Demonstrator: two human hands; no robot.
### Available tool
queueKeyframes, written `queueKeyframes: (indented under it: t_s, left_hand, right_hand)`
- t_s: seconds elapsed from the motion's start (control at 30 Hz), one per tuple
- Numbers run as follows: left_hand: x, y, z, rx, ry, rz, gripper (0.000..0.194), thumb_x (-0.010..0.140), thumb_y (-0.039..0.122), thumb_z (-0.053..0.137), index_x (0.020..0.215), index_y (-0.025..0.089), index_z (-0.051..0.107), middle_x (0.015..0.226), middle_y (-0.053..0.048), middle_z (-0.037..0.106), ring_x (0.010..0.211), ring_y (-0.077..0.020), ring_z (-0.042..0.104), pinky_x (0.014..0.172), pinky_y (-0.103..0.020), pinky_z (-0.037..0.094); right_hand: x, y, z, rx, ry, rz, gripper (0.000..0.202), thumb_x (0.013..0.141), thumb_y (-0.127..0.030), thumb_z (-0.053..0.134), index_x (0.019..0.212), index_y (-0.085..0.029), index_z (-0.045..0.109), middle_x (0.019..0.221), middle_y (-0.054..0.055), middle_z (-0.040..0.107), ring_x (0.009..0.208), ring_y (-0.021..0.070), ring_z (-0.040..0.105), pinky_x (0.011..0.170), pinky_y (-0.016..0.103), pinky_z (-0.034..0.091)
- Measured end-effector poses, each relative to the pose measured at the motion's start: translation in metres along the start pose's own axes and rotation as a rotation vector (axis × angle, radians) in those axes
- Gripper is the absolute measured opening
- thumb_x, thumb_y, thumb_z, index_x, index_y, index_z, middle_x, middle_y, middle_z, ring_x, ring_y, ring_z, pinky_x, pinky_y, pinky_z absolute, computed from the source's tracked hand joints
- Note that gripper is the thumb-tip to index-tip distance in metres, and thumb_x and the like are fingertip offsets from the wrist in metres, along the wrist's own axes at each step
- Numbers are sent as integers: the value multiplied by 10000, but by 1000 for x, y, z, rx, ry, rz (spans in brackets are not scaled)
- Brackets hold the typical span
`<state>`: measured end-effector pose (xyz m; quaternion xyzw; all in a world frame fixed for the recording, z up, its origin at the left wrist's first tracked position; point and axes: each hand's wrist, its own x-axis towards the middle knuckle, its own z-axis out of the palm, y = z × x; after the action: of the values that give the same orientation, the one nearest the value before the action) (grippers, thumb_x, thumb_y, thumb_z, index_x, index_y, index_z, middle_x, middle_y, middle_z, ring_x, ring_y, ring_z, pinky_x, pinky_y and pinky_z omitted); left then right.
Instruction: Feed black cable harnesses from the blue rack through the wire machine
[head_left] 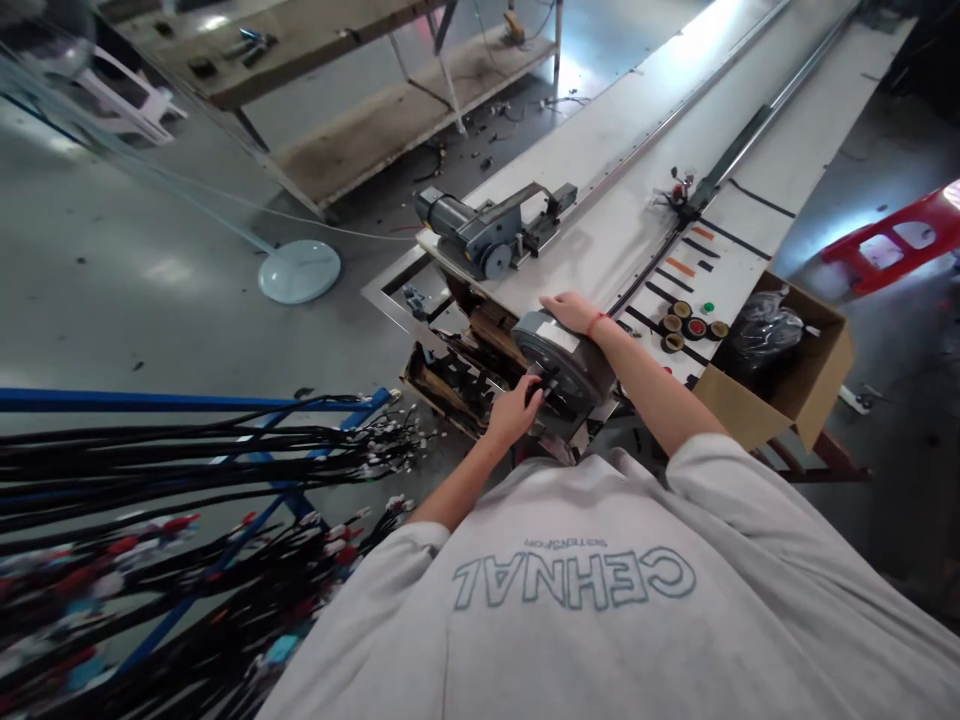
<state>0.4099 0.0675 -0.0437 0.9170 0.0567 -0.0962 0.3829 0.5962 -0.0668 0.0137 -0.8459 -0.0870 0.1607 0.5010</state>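
Note:
A grey, rounded machine housing [553, 340] with a white label stands at the near end of the long white workbench, close to my body. My right hand [574, 312] lies over its top edge, fingers stretched out flat; a red string circles the wrist. At the front of the housing, my left hand [514, 412] has its thumb and fingers closed at a small dark part. Its kind is hidden by the fingers. Beyond my right hand, a grey motor unit [484, 235] with a wheel sits on the workbench [600, 170].
Rolls of tape [673, 325] lie right on the bench, beside a cardboard box [814, 375] holding dark plastic. Bundles of black cables [300, 450] hang on a blue rack [187, 400] at left. A round pale stand base [300, 272] is on the floor. Behind stands a wooden table [292, 50].

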Motion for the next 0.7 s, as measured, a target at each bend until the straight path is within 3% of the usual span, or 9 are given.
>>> queueKeyframes:
  t_s: [0.1,0.23,0.33,0.43,0.53,0.6,0.7]
  left_hand:
    - [0,19,2,292,-39,-89,410,947,455,442,1269,210,506,840,-77,719,804,-251,695,735,-300,467]
    - [7,36,-12,500,-76,-157,431,954,509,398,1217,194,527,857,-115,722,835,-271,704,744,-317,469]
    - [18,34,-45,541,6,-127,442,938,544,412,1155,197,578,877,-124,724,868,-281,699,744,-320,469]
    - [29,29,-76,466,84,-92,408,898,549,494,1082,207,618,859,-94,728,873,-272,693,728,-305,472]
    - [35,23,-88,289,34,-88,359,870,509,556,1056,209,622,774,-50,723,836,-238,694,697,-273,474]
    - [36,19,-87,192,9,-100,371,861,498,568,1091,210,606,743,-30,716,812,-220,694,679,-260,473]
    - [36,15,-84,140,10,-102,405,851,500,574,1135,211,587,811,-32,725,813,-212,694,670,-257,474]
  right_hand:
    - [-46,32,-20,7,-54,-17,432,944,-517,490,858,-124,646,840,23,652,845,194,603,786,310,519]
    - [-100,84,-47,-96,-23,124,497,958,-539,323,830,-170,631,909,88,669,903,227,620,837,342,505]
    - [-116,109,-53,-523,144,357,341,845,-431,563,990,-127,619,1114,186,618,1044,300,596,896,407,473]
    - [-124,122,-54,-696,178,549,450,694,-262,705,1088,-85,579,1149,231,593,1065,343,597,879,420,476]
    - [-144,121,-60,-341,116,561,329,693,-297,713,952,-137,589,934,132,656,935,287,641,832,382,501]
    - [-167,109,-61,39,25,401,337,708,-417,723,884,-172,573,878,90,659,882,255,641,823,377,510]
    - [-197,77,-39,555,-362,133,516,720,-665,665,899,-192,565,976,103,662,944,253,637,867,397,497]
